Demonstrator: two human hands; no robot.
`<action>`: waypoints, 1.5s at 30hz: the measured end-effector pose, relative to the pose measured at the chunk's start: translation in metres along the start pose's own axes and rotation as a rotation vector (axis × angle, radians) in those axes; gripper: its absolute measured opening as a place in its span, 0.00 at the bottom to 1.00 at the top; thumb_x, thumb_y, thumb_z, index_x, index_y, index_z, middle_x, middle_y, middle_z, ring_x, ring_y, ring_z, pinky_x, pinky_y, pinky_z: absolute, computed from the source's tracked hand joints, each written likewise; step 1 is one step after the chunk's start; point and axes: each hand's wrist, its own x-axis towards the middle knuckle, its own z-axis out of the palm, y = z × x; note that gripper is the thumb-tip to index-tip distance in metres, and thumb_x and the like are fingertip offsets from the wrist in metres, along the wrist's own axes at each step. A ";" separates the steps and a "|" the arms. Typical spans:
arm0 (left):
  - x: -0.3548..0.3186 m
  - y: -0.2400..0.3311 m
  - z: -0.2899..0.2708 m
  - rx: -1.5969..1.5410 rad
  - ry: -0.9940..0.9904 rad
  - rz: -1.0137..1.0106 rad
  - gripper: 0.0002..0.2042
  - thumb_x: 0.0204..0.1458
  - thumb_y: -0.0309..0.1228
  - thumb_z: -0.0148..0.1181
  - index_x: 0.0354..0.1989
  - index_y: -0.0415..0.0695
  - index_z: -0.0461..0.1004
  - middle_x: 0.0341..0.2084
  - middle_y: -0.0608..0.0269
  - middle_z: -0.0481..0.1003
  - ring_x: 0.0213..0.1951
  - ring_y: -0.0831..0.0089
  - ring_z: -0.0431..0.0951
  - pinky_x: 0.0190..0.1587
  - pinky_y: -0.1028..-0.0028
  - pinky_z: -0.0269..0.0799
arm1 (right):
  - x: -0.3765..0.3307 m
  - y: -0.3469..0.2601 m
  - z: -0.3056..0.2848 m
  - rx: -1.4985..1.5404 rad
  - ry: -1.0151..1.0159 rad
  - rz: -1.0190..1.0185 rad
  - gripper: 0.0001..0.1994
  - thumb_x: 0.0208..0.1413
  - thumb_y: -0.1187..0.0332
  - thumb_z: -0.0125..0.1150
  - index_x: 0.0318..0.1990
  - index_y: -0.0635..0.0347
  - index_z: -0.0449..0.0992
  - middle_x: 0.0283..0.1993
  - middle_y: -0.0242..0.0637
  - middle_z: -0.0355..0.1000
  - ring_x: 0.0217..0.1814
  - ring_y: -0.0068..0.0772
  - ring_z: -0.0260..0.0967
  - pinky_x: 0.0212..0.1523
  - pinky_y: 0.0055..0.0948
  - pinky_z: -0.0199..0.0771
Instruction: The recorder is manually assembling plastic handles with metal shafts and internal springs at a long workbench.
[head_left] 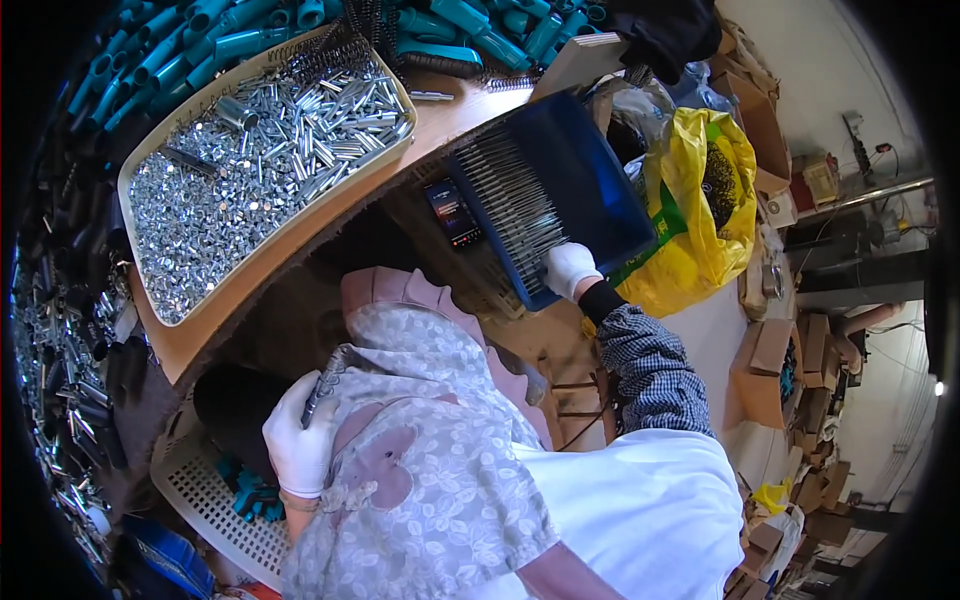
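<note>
My left hand (303, 437), in a white glove, is closed around a dark coil spring (324, 385) above my lap. The patterned apron (450, 490) lies under and beside it. On the other side, my right hand (571, 268), also gloved in white, reaches over the near edge of a dark blue tray (598, 180). Its bunched fingers touch the lower end of a row of thin metal rods (510, 195) lying in the tray. Whether a rod is pinched in those fingers is hidden.
A cream tray (408, 125) of small silver metal parts stands on the wooden table (185, 345). Teal tubes (235, 42) are heaped behind it. A phone (453, 214) lies beside the blue tray, a yellow bag (690, 250) to its right. A white basket (215, 510) stands lower left.
</note>
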 end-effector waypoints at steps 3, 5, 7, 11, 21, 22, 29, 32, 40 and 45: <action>-0.001 0.005 0.001 0.020 -0.009 0.042 0.16 0.46 0.26 0.67 0.46 0.37 0.81 0.38 0.46 0.81 0.40 0.51 0.82 0.46 0.64 0.75 | -0.001 -0.011 0.004 0.011 -0.045 0.130 0.09 0.48 0.70 0.60 0.33 0.57 0.86 0.37 0.48 0.82 0.43 0.51 0.81 0.43 0.44 0.81; -0.002 0.006 0.001 0.021 -0.004 0.054 0.16 0.46 0.26 0.67 0.45 0.37 0.81 0.37 0.47 0.81 0.39 0.51 0.81 0.45 0.64 0.75 | 0.003 -0.017 0.004 -0.001 -0.063 0.138 0.09 0.48 0.70 0.60 0.34 0.56 0.86 0.38 0.48 0.82 0.43 0.52 0.81 0.43 0.44 0.81; -0.004 0.004 0.000 0.022 0.000 0.064 0.16 0.45 0.26 0.66 0.45 0.38 0.81 0.36 0.47 0.81 0.38 0.50 0.81 0.44 0.63 0.74 | 0.006 -0.023 0.005 -0.009 -0.072 0.148 0.09 0.47 0.71 0.61 0.35 0.58 0.86 0.39 0.49 0.82 0.45 0.52 0.81 0.44 0.44 0.81; -0.007 0.003 -0.002 0.027 0.005 0.074 0.16 0.45 0.26 0.66 0.44 0.38 0.81 0.36 0.47 0.81 0.38 0.50 0.80 0.44 0.63 0.74 | 0.010 -0.013 0.010 0.020 -0.119 0.059 0.10 0.46 0.70 0.62 0.34 0.59 0.86 0.39 0.51 0.81 0.46 0.54 0.80 0.45 0.44 0.81; -0.001 0.003 -0.023 -0.131 -0.097 -0.123 0.18 0.48 0.27 0.64 0.48 0.32 0.79 0.43 0.46 0.82 0.45 0.62 0.83 0.52 0.69 0.75 | -0.014 -0.024 -0.160 0.874 -0.319 -0.180 0.13 0.52 0.68 0.66 0.42 0.66 0.80 0.26 0.34 0.76 0.29 0.22 0.77 0.28 0.23 0.78; -0.007 0.012 -0.026 -0.111 -0.063 -0.122 0.18 0.48 0.27 0.64 0.48 0.32 0.79 0.43 0.46 0.82 0.45 0.62 0.83 0.52 0.69 0.75 | -0.019 -0.040 -0.170 1.098 -0.327 -0.326 0.11 0.54 0.68 0.65 0.42 0.66 0.78 0.30 0.33 0.76 0.28 0.23 0.75 0.29 0.23 0.77; 0.000 0.030 -0.031 -0.189 -0.043 -0.107 0.22 0.47 0.24 0.64 0.54 0.32 0.76 0.43 0.48 0.82 0.45 0.65 0.82 0.51 0.70 0.74 | -0.042 -0.234 -0.150 2.162 -0.556 -0.609 0.11 0.59 0.75 0.63 0.47 0.66 0.72 0.47 0.45 0.76 0.43 0.37 0.80 0.48 0.35 0.83; -0.007 0.032 -0.044 -0.302 0.185 -0.128 0.22 0.48 0.21 0.61 0.55 0.32 0.75 0.40 0.57 0.81 0.42 0.73 0.80 0.48 0.74 0.75 | -0.050 -0.285 -0.146 2.275 -0.635 -0.683 0.09 0.59 0.76 0.62 0.46 0.65 0.72 0.51 0.46 0.76 0.46 0.36 0.79 0.49 0.36 0.82; -0.024 0.024 -0.068 -0.321 0.458 -0.140 0.20 0.52 0.23 0.59 0.55 0.34 0.76 0.30 0.68 0.75 0.29 0.83 0.70 0.36 0.79 0.71 | -0.061 -0.297 -0.178 1.703 -0.689 -0.757 0.18 0.59 0.80 0.60 0.57 0.74 0.74 0.48 0.42 0.78 0.48 0.30 0.79 0.49 0.28 0.81; -0.020 0.024 -0.073 -0.352 0.449 -0.201 0.18 0.54 0.24 0.59 0.53 0.35 0.78 0.27 0.70 0.74 0.28 0.85 0.69 0.33 0.80 0.69 | -0.067 -0.293 -0.185 1.636 -0.682 -0.726 0.17 0.58 0.79 0.64 0.55 0.73 0.76 0.44 0.41 0.80 0.45 0.26 0.80 0.44 0.26 0.82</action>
